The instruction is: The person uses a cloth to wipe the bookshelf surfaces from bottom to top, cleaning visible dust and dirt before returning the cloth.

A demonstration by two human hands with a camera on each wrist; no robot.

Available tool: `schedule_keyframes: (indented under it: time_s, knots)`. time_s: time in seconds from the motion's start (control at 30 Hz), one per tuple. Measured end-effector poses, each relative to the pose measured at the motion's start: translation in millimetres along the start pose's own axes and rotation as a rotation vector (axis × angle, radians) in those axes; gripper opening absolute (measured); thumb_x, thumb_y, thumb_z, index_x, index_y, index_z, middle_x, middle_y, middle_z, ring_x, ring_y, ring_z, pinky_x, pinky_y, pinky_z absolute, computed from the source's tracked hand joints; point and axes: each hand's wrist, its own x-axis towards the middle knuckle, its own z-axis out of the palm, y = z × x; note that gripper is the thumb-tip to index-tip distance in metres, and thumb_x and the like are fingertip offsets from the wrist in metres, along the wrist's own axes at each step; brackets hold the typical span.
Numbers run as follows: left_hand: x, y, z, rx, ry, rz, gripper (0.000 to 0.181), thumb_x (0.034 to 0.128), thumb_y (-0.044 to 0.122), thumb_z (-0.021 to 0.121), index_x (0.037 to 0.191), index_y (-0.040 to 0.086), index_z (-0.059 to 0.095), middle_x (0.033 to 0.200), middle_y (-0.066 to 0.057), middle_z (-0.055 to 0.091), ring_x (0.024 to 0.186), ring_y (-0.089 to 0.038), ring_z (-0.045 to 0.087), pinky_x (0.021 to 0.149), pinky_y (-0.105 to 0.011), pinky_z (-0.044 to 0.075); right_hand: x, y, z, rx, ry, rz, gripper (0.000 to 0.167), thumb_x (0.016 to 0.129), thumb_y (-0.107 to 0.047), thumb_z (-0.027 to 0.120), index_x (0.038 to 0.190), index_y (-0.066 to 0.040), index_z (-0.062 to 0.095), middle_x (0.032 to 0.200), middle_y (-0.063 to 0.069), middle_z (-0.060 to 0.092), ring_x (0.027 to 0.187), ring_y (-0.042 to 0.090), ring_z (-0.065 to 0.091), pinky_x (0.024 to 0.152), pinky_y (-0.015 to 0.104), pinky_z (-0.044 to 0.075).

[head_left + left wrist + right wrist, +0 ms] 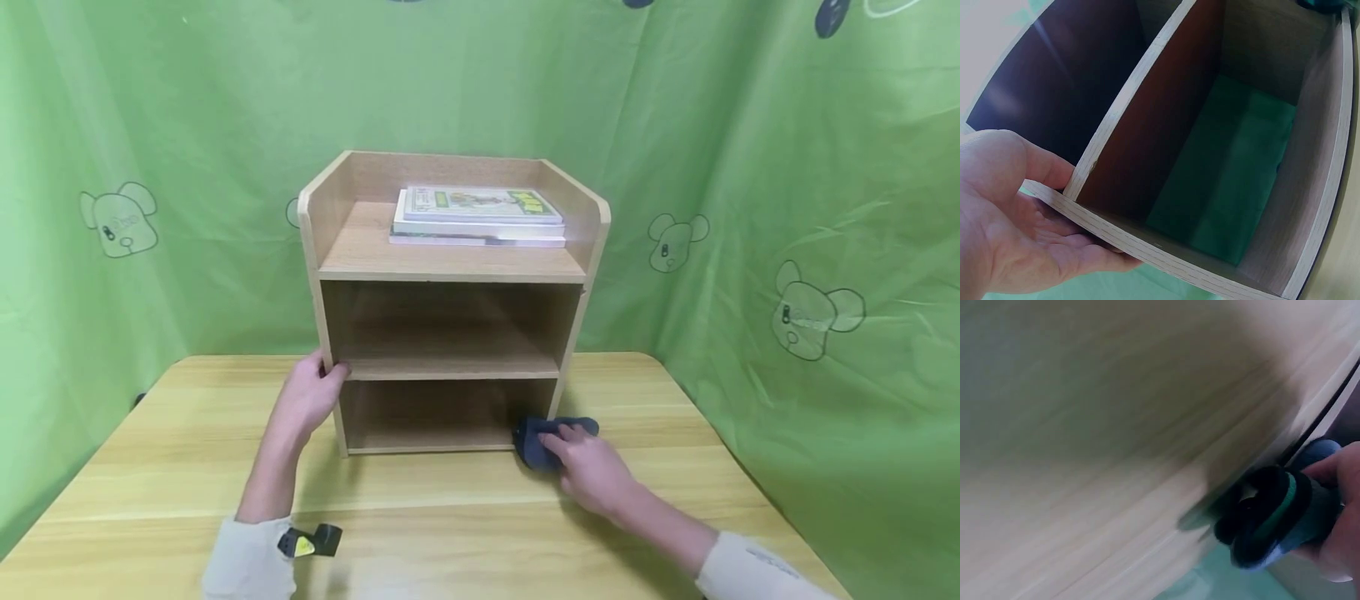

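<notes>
A small light-wood shelf unit [450, 371] with two lower compartments stands on the table. My left hand [311, 392] grips its left side panel at the height of the middle shelf. In the left wrist view, the thumb of that hand [1016, 212] lies on the inner side, against the shelf board [1129, 94], while the other fingers are behind the panel. By the lower right corner, my right hand [596, 471] holds a bunched dark blue cloth [536, 446] against the unit. Seen from the right wrist, the cloth [1297, 519] is folded and shows a green stripe.
Several thin books [480, 218] lie stacked on the unit's top. The wooden table [420, 517] extends around the unit. Green curtains [465, 75] printed with mouse heads hang behind and at both sides. A small black device [311, 542] is strapped to the left sleeve.
</notes>
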Motion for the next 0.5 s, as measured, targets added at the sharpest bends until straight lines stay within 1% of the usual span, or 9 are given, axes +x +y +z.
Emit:
schedule_keyframes:
  time_s: [0.1,0.17,0.2,0.37,0.43,0.5]
  knots:
    - [-0.1,-0.2,0.5,0.000,-0.006,0.000,0.050,0.1047,0.025,0.044,0.146,-0.003,0.046,0.148,-0.030,0.049,0.138,-0.047,0.045,0.113,-0.062,0.037,2.5,-5.0,-0.6,0.026,-0.118,0.051,0.053,0.062,0.007,0.067,0.113,-0.005,0.074,0.108,0.019,0.073,0.096,0.038,0.068,0.080,0.050,0.060]
    - [-0.1,-0.2,0.4,0.001,-0.006,-0.001,0.050,0.1047,0.025,0.044,0.146,-0.003,0.046,0.147,-0.030,0.049,0.137,-0.047,0.046,0.113,-0.062,0.038,5.0,-7.6,-1.1,0.035,-0.166,0.076,0.052,0.062,0.008,0.065,0.111,-0.006,0.074,0.106,0.017,0.074,0.095,0.038,0.069,0.080,0.050,0.059]
    - [-0.1,-0.2,0.2,0.002,-0.004,0.001,0.049,0.1047,0.025,0.044,0.145,-0.003,0.047,0.146,-0.030,0.050,0.136,-0.047,0.047,0.112,-0.062,0.038,6.6,-8.6,-1.1,0.041,-0.179,0.089,0.051,0.062,0.009,0.063,0.109,-0.007,0.075,0.103,0.015,0.074,0.093,0.037,0.069,0.077,0.050,0.059]
    - [0.1,-0.5,-0.8,0.014,0.013,0.006,0.046,0.1040,0.025,0.044,0.139,-0.004,0.051,0.138,-0.029,0.056,0.126,-0.042,0.053,0.107,-0.061,0.043,13.3,-12.1,-1.3,0.068,-0.187,0.138,0.047,0.060,0.010,0.058,0.098,-0.011,0.076,0.090,0.008,0.075,0.080,0.030,0.071,0.061,0.048,0.056]
    - [0.2,-0.6,-0.5,0.017,0.013,0.008,0.046,0.1039,0.025,0.044,0.139,-0.004,0.052,0.137,-0.029,0.057,0.125,-0.041,0.054,0.106,-0.060,0.044,13.8,-12.7,-2.0,0.081,-0.189,0.155,0.047,0.059,0.010,0.056,0.096,-0.011,0.077,0.088,0.007,0.075,0.079,0.029,0.071,0.059,0.047,0.056]
    - [0.6,-0.6,0.2,0.023,0.011,0.006,0.046,0.1040,0.025,0.044,0.139,-0.004,0.051,0.135,-0.029,0.058,0.121,-0.041,0.055,0.103,-0.059,0.046,13.0,-12.9,-2.5,0.091,-0.186,0.170,0.048,0.058,0.011,0.055,0.095,-0.011,0.077,0.088,0.007,0.076,0.079,0.028,0.071,0.062,0.046,0.057]
